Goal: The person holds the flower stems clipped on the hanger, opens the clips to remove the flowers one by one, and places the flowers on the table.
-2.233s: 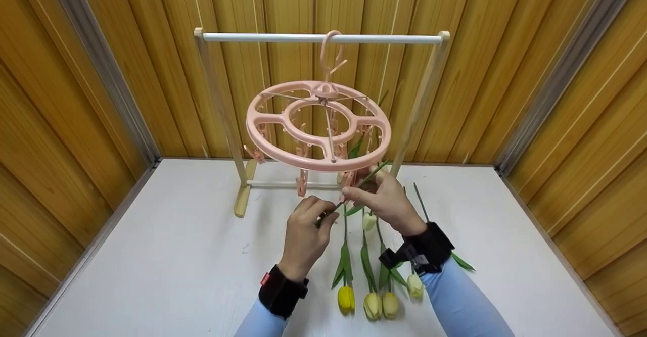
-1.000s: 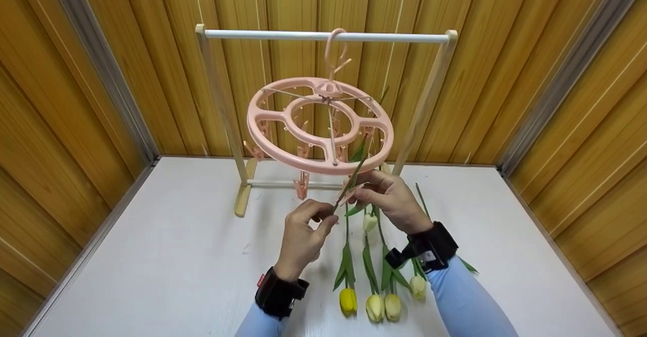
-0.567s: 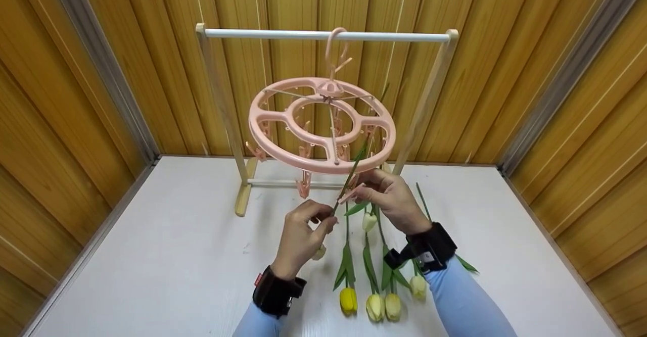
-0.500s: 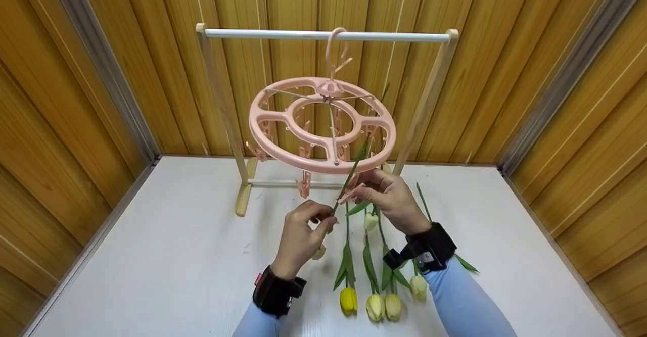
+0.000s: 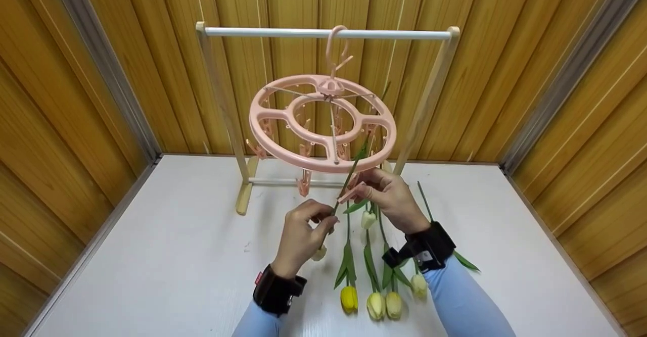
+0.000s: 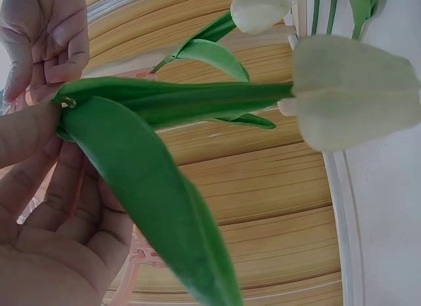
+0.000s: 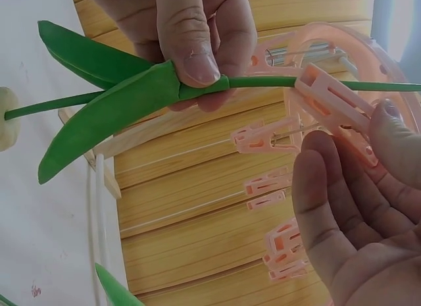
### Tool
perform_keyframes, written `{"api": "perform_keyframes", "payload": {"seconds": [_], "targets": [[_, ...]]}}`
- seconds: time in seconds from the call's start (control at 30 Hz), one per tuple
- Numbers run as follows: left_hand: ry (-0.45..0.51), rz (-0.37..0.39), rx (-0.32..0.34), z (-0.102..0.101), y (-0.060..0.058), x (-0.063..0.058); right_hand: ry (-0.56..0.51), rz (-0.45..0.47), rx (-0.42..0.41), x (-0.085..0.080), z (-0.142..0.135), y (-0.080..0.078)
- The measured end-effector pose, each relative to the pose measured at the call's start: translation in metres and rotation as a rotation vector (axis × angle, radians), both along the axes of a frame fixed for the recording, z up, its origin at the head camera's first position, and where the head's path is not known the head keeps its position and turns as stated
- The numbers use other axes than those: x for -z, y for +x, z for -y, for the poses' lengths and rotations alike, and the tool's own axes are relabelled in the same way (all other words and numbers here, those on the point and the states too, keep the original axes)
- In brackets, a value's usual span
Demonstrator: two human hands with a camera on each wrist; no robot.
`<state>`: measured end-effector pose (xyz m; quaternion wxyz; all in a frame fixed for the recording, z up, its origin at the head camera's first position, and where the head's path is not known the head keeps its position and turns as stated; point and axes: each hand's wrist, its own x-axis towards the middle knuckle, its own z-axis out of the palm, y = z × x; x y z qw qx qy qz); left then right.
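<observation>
In the head view my left hand (image 5: 303, 233) pinches the green stem of a white artificial tulip; the bloom (image 6: 355, 92) hangs down past the hand. My right hand (image 5: 397, 200) grips a pink clothes peg (image 7: 332, 108) between thumb and fingers. The peg's mouth lies at the stem (image 7: 263, 81); whether it is clamped I cannot tell. This peg is among several hanging from a round pink drying hanger (image 5: 273, 112). The stem's end rises in front of the hanger's ring. Another white tulip (image 6: 260, 13) hangs upside down nearby.
The hanger hooks over a white bar (image 5: 273, 33) on a wooden stand (image 5: 243, 198). Below and right, on the white table (image 5: 151, 256), several tulips are seen, including a yellow one (image 5: 349, 299). Wood-patterned walls enclose the table.
The held stem has swung from a slant to a steeper angle, and its bloom shows below my left hand. The peg has come across to the stem. In the last half second both hands stay almost still.
</observation>
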<state>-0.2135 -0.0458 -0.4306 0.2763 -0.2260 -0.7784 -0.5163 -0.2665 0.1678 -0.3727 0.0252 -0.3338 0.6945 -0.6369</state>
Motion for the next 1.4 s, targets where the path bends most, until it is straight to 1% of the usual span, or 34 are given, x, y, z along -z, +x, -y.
{"api": "perform_keyframes", "payload": {"seconds": [0.2,0.37,0.87,1.07,1.23,1.4], "targets": [[-0.009,-0.007,0.001,0.0,-0.001,0.001,0.002,0.014,-0.006,-0.001,-0.001,-0.001],[-0.013,0.004,0.0,0.0,-0.001,0.001,-0.007,0.018,-0.014,-0.002,-0.002,-0.002],[-0.02,-0.005,-0.001,0.003,-0.001,0.003,-0.037,0.02,-0.048,0.001,-0.006,-0.003],[-0.03,0.016,-0.002,0.004,-0.002,0.003,-0.045,0.013,-0.046,0.003,-0.007,-0.005],[-0.04,0.026,-0.004,0.006,-0.002,0.005,-0.05,0.017,-0.052,0.004,-0.009,-0.006],[-0.051,0.045,-0.008,0.008,0.0,0.005,-0.027,0.018,-0.031,0.005,-0.011,-0.007]]}}
